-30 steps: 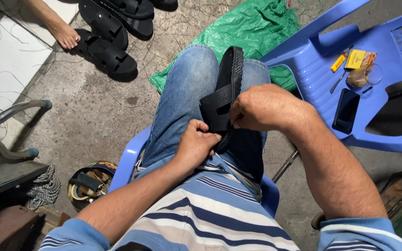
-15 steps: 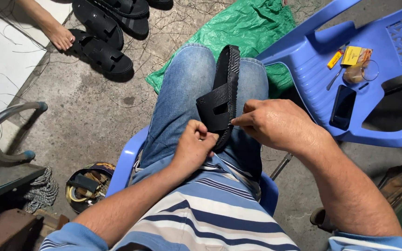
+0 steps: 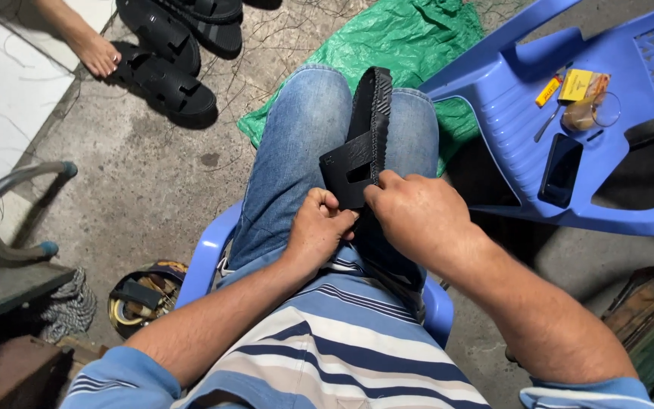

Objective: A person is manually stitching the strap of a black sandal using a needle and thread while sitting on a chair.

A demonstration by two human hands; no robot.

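1. Between the person's knees, on edge along the lap, stands a black sandal (image 3: 369, 136), its toe pointing far and its heel end near, between the hands.
2. Left hand (image 3: 318, 233) is curled closed at the near end of the strap; what its fingertips pinch is hidden.
3. Right hand (image 3: 418, 216) is closed over the near right rim, fingertips pressing the stitched edge.
4. It looks light, with a flexible rubbery sole and a softer strap; the firm sole edge seems the surest hold.
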